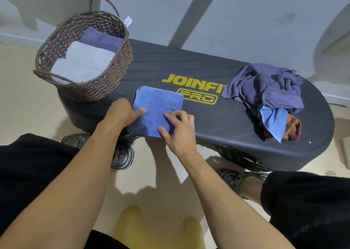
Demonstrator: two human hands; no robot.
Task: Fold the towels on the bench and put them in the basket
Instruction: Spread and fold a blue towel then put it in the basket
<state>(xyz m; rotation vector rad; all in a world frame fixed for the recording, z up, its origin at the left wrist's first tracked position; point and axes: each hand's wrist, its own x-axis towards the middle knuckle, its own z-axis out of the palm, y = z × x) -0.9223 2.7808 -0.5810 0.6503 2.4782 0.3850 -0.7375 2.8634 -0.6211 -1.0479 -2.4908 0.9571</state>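
Note:
A folded blue towel (157, 105) lies flat on the dark bench (217, 120), near its front edge. My left hand (123, 112) holds the towel's left edge, thumb on top. My right hand (178, 129) pinches the towel's near right corner between thumb and fingers. The brown woven basket (106, 82) stands on the bench's left end, holding folded grey and purple-blue towels. At the right end lies a crumpled heap: a dark blue towel (265, 86), a light blue one (274, 122) and a brown one (293, 129).
The bench bears yellow lettering (193, 82) between the folded towel and the heap. A grey wall rises behind it. My shoes (121, 154) stand on the beige floor by the bench's front edge.

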